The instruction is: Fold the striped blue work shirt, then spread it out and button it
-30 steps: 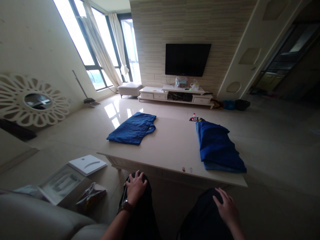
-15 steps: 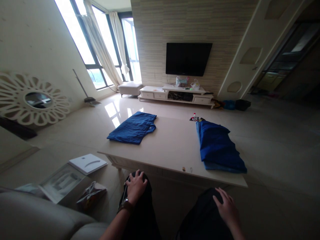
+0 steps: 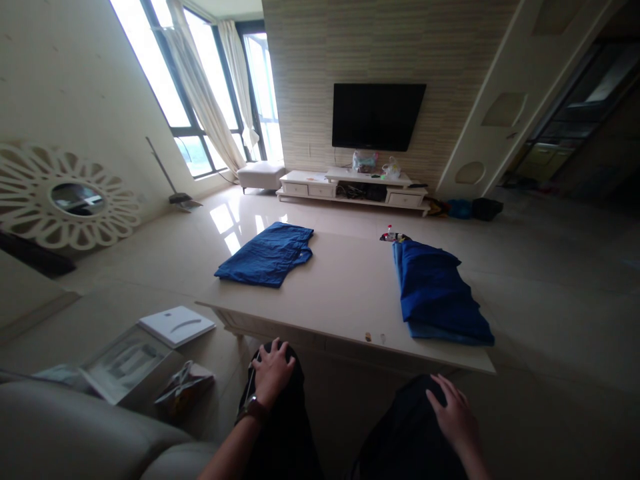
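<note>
My left hand (image 3: 273,373) rests on my left knee with its fingers spread, a watch (image 3: 254,408) on its wrist. On the right knee lies my right hand (image 3: 454,412), fingers stretched out and holding nothing. In front of my knees stands a low cream table (image 3: 345,293). A folded blue garment (image 3: 267,255) lies flat at its left end. Toward the right end sits a pile of blue cloth (image 3: 440,293), darker on top with lighter blue beneath. Two small items, one of them a brown scrap (image 3: 368,337), lie by the near edge.
Left of my legs are an open white box (image 3: 125,367), its lid (image 3: 177,327) and a crumpled bag (image 3: 185,388). Beside me is a grey sofa (image 3: 75,427). A small bottle (image 3: 390,232) shows at the table's far side. A television (image 3: 377,117) hangs above a white cabinet (image 3: 320,190).
</note>
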Tool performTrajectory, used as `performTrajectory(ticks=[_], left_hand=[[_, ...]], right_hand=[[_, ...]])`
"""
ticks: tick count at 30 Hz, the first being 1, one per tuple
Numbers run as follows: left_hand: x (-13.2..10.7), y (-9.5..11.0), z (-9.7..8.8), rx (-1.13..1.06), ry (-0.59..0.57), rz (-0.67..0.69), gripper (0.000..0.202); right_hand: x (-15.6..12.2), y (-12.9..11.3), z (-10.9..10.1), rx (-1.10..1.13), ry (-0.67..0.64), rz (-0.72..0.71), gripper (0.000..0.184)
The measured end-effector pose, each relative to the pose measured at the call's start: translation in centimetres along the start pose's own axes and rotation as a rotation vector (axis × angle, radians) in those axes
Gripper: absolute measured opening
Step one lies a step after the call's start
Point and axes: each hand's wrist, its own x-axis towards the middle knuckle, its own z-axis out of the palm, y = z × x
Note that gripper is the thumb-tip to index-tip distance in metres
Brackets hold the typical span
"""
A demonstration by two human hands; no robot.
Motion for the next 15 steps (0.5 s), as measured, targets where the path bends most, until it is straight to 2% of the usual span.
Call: performTrajectory(ticks=[15], left_hand=[[-0.1,0.06,-0.08,0.004,0.0,0.0,0.054]], right_hand=[[-0.13,-0.13,-0.11,0.021,0.02,-0.013,0.07]])
